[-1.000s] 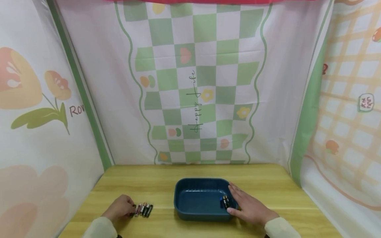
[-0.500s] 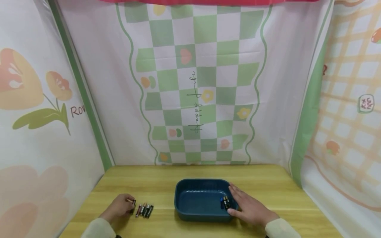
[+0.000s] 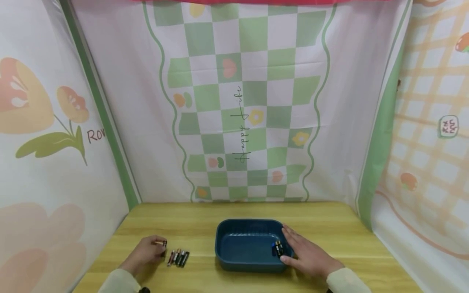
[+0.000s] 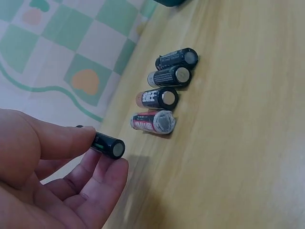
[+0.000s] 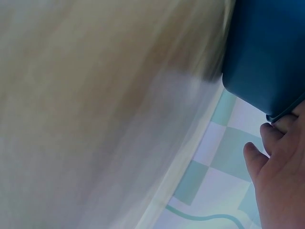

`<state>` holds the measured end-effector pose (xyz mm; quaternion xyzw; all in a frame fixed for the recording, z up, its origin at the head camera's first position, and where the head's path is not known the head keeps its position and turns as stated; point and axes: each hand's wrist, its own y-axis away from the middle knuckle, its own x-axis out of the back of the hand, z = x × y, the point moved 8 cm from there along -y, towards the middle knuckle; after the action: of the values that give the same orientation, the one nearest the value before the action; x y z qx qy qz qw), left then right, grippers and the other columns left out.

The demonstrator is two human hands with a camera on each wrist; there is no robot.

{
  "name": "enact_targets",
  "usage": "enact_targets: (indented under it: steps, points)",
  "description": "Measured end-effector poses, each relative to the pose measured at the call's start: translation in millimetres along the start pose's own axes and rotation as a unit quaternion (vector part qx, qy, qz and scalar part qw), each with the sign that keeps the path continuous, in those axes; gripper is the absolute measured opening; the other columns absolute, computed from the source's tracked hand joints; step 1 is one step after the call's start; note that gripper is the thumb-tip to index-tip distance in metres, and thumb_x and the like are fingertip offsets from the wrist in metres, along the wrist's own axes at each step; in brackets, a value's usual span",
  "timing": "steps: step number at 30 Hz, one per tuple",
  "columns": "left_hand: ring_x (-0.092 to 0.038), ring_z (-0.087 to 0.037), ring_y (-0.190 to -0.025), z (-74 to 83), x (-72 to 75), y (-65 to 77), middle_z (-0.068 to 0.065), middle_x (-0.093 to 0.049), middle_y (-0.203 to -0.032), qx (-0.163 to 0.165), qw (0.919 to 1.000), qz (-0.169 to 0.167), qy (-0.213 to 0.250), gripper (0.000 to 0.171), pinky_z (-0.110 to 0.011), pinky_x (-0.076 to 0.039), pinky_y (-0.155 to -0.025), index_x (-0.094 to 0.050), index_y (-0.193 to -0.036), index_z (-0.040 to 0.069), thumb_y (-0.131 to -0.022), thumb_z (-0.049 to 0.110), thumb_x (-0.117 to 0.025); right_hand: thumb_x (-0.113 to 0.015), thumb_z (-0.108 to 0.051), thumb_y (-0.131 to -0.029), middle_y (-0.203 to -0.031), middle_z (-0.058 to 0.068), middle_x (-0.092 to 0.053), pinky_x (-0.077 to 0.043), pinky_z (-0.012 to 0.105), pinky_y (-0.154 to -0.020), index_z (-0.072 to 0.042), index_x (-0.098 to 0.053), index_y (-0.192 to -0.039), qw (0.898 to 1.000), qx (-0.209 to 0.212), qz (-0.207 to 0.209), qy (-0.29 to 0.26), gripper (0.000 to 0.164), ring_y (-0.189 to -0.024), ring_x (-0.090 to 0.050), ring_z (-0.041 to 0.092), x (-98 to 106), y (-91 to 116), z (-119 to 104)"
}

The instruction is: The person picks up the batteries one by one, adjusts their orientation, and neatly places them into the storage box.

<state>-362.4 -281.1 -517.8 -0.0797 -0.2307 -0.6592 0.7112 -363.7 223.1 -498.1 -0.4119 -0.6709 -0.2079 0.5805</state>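
My left hand (image 3: 148, 251) is above the left part of the table, pinching a black battery (image 4: 108, 146) between thumb and fingertips; its flat end faces outward in the left wrist view. Just right of that hand lies a row of several batteries (image 3: 178, 258), mostly dark, the nearest to the hand red and silver. A dark blue rectangular basin (image 3: 242, 266) stands at the middle of the table. At its right end, inside, are a few batteries (image 3: 279, 248), black with gold tops, and something blue. My right hand (image 3: 309, 254) rests on the basin's right rim, its fingers extended.
The wooden table (image 3: 176, 219) ends at a hanging cloth backdrop (image 3: 253, 122) with green checks. Printed cloths close off the left (image 3: 44, 175) and right (image 3: 425, 154) sides. Table surface lies between the battery row and the basin.
My left hand has lifted a battery at the left end of the row and moved slightly up and away. The right hand and the basin stay where they were.
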Motion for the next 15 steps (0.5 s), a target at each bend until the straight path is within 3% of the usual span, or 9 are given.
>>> enact_targets:
  steps: [11,15]
  points:
    - [-0.063,-0.029,-0.086,1.5,-1.1,-1.5,-0.020,-0.060,-0.102,-0.020,0.9982,-0.003,0.057,0.033,-0.044,-0.058,-0.074,-0.055,-0.120,-0.011,-0.088,-0.006,-0.061,-0.049,-0.053,-0.098,-0.160,0.010,-0.017,-0.034,0.053,-0.107,-0.005,-0.022,-0.154,1.000,0.001,-0.003,-0.003,0.079,-0.140,-0.028,0.030,0.0,0.4,-0.2]
    - [-0.063,-0.029,-0.087,1.3,0.8,-1.7,-0.022,-0.060,-0.105,-0.008,0.9977,-0.010,0.067,0.035,-0.045,-0.057,-0.076,-0.053,-0.123,-0.011,-0.090,-0.004,-0.060,-0.048,-0.053,-0.098,-0.160,0.010,-0.017,-0.034,0.054,-0.107,-0.005,-0.021,-0.154,1.000,0.000,-0.005,-0.003,0.079,-0.141,-0.028,0.030,-1.1,-0.3,0.6]
